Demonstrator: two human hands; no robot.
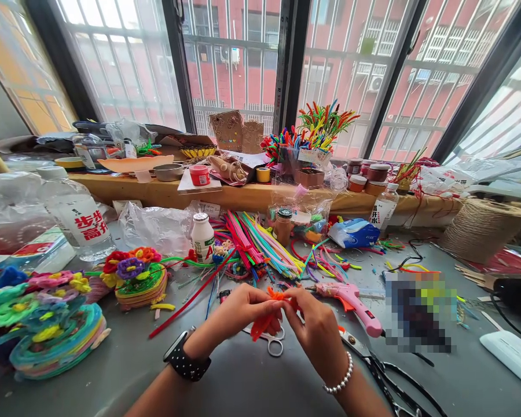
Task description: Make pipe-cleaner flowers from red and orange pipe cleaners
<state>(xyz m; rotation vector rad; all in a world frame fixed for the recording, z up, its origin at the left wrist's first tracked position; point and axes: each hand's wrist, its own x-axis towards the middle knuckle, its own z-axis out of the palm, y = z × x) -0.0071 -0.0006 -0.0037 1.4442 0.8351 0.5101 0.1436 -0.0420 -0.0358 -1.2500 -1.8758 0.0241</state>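
Observation:
My left hand (242,315) and my right hand (315,331) meet at the middle of the grey table, both pinched on an orange pipe cleaner (267,318) that is bent and twisted between the fingertips. A black watch sits on my left wrist and a pearl bracelet on my right. Small scissors (272,343) lie on the table just under my hands. A pink glue gun (351,301) rests right of my right hand. Bundles of coloured pipe cleaners (260,246) lie spread beyond my hands.
Finished pipe-cleaner flowers (136,272) and coiled mats (47,330) sit at the left, near a water bottle (76,214). A twine spool (481,229) stands at the right, black scissors (391,382) at the front right. A wooden shelf (243,197) with jars runs under the window.

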